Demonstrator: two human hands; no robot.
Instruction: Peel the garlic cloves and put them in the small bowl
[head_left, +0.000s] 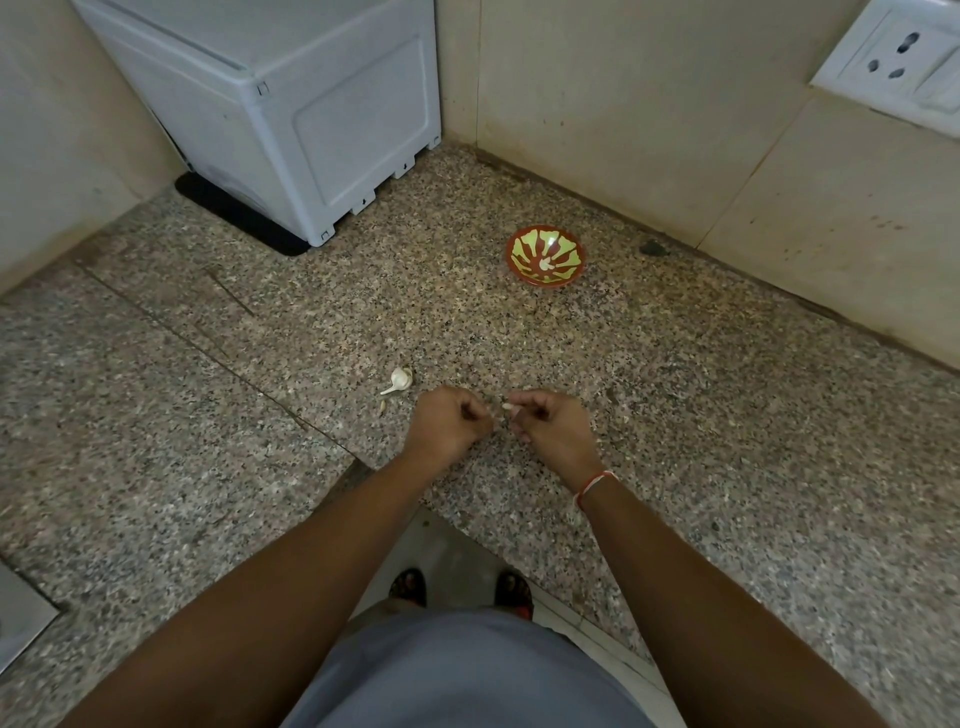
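A small red bowl with a green pattern stands on the speckled granite counter, far from my hands, and a pale peeled piece lies in it. My right hand pinches a white garlic clove between thumb and fingers. My left hand hovers close beside it with its fingers curled; whether it holds a bit of skin I cannot tell. The rest of the garlic bulb lies on the counter just left of my left hand, with a loose clove or skin piece below it.
A white plastic appliance on a black mat fills the back left corner. Tiled walls close the back and right, with a switch socket at the upper right. The counter's front edge runs near my body, with my sandalled feet below.
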